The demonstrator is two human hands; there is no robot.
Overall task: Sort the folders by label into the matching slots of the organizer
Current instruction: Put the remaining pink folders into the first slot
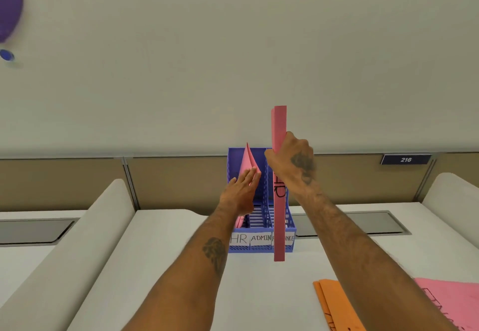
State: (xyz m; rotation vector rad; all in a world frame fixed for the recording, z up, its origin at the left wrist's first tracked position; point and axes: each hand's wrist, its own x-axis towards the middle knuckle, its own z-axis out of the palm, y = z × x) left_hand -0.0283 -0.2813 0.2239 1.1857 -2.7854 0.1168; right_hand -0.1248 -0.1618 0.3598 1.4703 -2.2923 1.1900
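Observation:
A blue three-slot organizer (260, 249) stands on the white desk, its front labelled HR, ADMIN and FINANCE. A pink folder (246, 159) stands in the left HR slot. My left hand (242, 190) lies flat against that folder, fingers extended, holding nothing. My right hand (290, 159) grips a second pink folder (279, 227) held upright and edge-on in front of the organizer's right side; black lettering shows on its edge. Its lower end hangs below the organizer's front, covering part of the FINANCE label.
An orange folder (334, 302) and another pink folder (451, 297) lie on the desk at lower right. A beige partition (181, 180) with a "216" plate (405, 159) runs behind. Curved white dividers (85, 227) flank the desk.

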